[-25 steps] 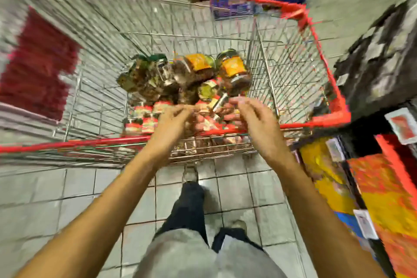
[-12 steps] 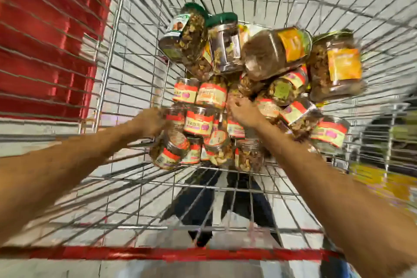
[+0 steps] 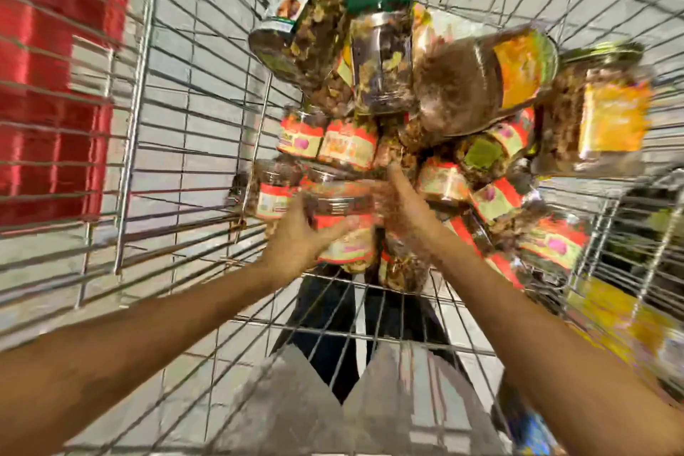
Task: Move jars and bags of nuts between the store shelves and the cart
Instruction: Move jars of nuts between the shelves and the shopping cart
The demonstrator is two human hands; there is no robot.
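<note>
Two hands are now deep inside the cart point(image 3: 140, 122), where a second ago they only hovered at its rim. Since half a second ago the left hand point(image 3: 296, 244) has left the cart's side and closed in on the red-label jars, and the view has tipped further down over the heap. My read is that a jar is about to come out for the shelves, not go in.

The left hand's grip is curled round a small jar point(image 3: 338, 204) lying on its side, thumb underneath on the next jar's label and fingers over the far side (blur smears the fingertips). The right hand point(image 3: 403, 211) presses against the other end of the same jar, one finger pointing up into the pile; whether its grip pinches the jar or merely steadies it, I cannot tell.

The jar lies between the two hands, touching both, at the near edge of the heap. Beyond it lie more red-label jars point(image 3: 348, 144), then the green-lid jars point(image 3: 381, 55) and the orange-label jars point(image 3: 614, 118), all resting on the cart's wire floor.
</note>
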